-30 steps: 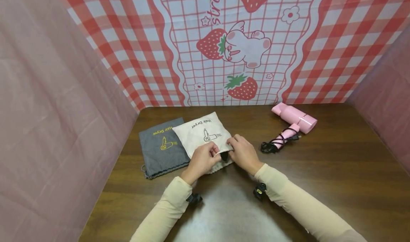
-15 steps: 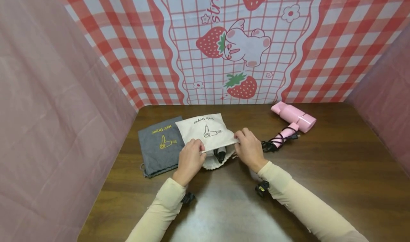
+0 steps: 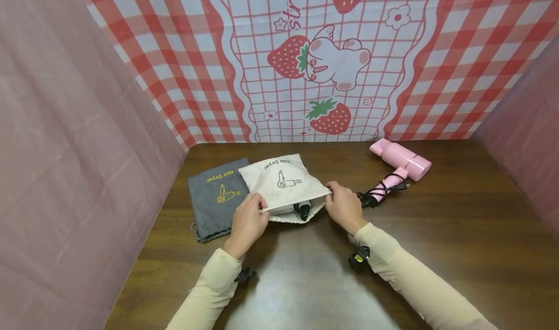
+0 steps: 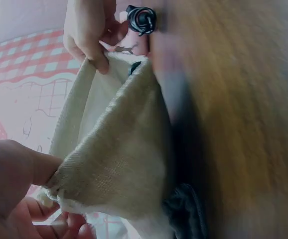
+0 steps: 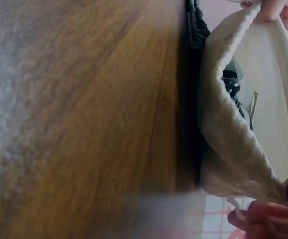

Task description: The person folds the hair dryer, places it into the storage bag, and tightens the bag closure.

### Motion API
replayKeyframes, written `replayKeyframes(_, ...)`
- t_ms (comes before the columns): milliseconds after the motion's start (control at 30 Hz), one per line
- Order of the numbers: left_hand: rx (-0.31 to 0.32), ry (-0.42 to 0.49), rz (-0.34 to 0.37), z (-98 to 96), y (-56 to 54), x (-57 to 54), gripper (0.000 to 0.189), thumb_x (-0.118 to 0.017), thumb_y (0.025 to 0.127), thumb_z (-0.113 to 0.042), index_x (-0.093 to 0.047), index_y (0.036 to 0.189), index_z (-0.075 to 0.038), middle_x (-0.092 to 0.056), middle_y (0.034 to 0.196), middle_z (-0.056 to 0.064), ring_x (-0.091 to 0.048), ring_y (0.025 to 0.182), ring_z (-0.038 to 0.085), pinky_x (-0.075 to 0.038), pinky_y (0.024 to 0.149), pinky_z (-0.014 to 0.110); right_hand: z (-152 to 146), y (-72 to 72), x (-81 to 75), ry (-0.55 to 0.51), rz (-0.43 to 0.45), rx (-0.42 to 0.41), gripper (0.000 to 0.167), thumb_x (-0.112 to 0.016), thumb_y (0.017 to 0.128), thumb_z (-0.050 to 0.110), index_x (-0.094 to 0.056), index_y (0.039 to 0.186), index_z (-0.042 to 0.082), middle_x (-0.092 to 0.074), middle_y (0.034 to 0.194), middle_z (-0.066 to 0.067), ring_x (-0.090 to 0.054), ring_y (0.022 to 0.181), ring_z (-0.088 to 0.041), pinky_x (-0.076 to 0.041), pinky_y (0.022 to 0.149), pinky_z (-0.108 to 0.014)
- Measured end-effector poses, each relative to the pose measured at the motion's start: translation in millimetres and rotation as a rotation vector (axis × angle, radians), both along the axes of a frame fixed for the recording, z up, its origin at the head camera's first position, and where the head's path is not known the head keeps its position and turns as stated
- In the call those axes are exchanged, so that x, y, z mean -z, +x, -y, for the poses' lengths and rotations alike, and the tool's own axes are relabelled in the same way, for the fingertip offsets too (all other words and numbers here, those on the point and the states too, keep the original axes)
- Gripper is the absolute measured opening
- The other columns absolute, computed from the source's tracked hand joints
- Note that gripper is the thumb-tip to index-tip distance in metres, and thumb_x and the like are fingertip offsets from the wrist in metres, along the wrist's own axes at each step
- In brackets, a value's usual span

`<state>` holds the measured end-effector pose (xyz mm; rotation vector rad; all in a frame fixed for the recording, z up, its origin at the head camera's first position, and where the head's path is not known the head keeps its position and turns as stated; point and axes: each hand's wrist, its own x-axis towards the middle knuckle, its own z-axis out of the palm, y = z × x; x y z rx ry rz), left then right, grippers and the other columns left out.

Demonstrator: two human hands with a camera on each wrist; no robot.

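A white cloth drawstring bag [image 3: 286, 182], printed "Hair Dryer" with a dryer drawing, lies with its mouth towards me. My left hand [image 3: 251, 219] pinches one corner of the mouth, and my right hand [image 3: 345, 206] pinches the opposite corner. Between them the rim is stretched wide. Inside shows a pale object with a black end and black cord [image 3: 302, 210]; most of it is hidden by the cloth. In the left wrist view the bag's side [image 4: 119, 154] hangs between both hands. The right wrist view shows black cord [image 5: 231, 84] within the mouth.
A grey "Hair Dryer" drawstring bag [image 3: 214, 201] lies partly beneath the white one. To the right rests a pink hair dryer [image 3: 403, 160], its black cord [image 3: 377, 193] wound around the handle. A checked strawberry cloth [image 3: 327, 77] hangs behind the wooden table [image 3: 458, 233].
My hands have moved apart, the left one leftward and the right one slightly rightward. The bag's mouth has widened from a small gap, exposing more of the object inside.
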<state>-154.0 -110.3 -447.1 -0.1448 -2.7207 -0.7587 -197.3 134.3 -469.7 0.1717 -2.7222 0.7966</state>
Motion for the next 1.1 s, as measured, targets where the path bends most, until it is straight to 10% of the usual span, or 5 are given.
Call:
replayKeyframes(367, 0.043, -0.038, 0.229, 16.0, 3.5, -1.3, 0.011, -0.068, 0.082, -0.022, -0.066, 0.088, -0.014, -0.064, 0.063, -0.001, -0.056, 0.056, 0.018, -0.044, 0.056, 0.033, -4.8, -6.5, -0.4, -0.286, 0.207, -0.260, 0.039, -0.044, 0.088, -0.008, -0.054, 0.125, -0.002, -0.064, 0.064, -0.017, -0.055, 0.040, -0.014, -0.045, 0.042, -0.031)
replayKeyframes(600, 0.238, 0.256, 0.454, 33.0, -5.3, -1.9, 0.012, -0.070, 0.087, -0.017, -0.062, 0.085, -0.008, -0.066, 0.059, -0.002, -0.050, 0.045, 0.006, -0.041, 0.048, 0.023, -10.6, -11.5, -12.2, -0.387, 0.395, -0.357, 0.033, -0.054, 0.089, -0.003, -0.054, 0.121, -0.007, -0.062, 0.060, -0.006, -0.053, 0.040, -0.009, -0.044, 0.041, -0.026)
replayKeyframes(1100, 0.430, 0.091, 0.455, 60.5, -9.8, -20.5, 0.019, -0.073, 0.085, -0.022, -0.073, 0.078, -0.005, -0.057, 0.054, -0.004, -0.047, 0.047, 0.002, -0.042, 0.049, 0.020, -31.0, -17.2, -46.5, 0.028, 0.395, -0.565, 0.010, -0.067, 0.084, 0.002, -0.072, 0.091, -0.002, -0.068, 0.067, -0.006, -0.054, 0.046, -0.003, -0.047, 0.049, -0.022)
